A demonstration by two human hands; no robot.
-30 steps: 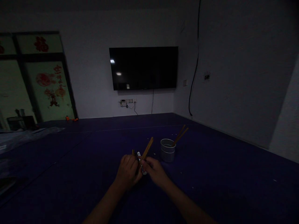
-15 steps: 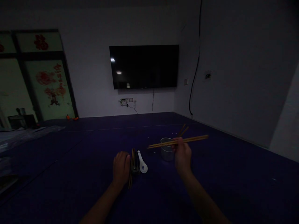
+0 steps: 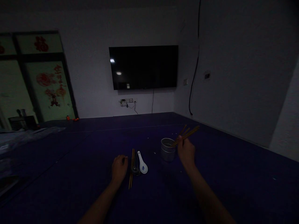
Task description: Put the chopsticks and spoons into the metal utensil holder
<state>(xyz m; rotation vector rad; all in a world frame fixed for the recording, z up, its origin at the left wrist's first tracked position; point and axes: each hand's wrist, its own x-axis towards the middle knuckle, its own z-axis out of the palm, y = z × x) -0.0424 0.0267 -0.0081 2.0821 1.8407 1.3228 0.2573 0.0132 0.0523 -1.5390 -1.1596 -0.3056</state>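
My right hand (image 3: 186, 151) pinches a pair of wooden chopsticks (image 3: 192, 132), tilted, their lower ends at the rim of a grey metal cup (image 3: 168, 154). Other chopsticks (image 3: 184, 128) lean out of the cup behind them, partly hidden by the hand. My left hand (image 3: 119, 169) rests on the dark blue surface, fingers loosely bent, thumb apart, holding nothing. Just right of it lie two wooden chopsticks (image 3: 130, 181), a dark metal spoon-like utensil (image 3: 135, 169) and a white soup spoon (image 3: 143, 168) with a blue mark.
A dark blue covering (image 3: 93, 149) spreads to the walls. Crumpled clear plastic (image 3: 42, 133) lies at the left. Small white scraps (image 3: 154, 152) dot the surface near the cup. A television (image 3: 144, 67) hangs on the far wall above sockets (image 3: 127, 101). A black cable (image 3: 194, 81) hangs at the right.
The chopsticks in my right hand have turned from nearly level above the cup to slanting down into its rim. My left hand has drawn slightly left, away from the lying chopsticks.
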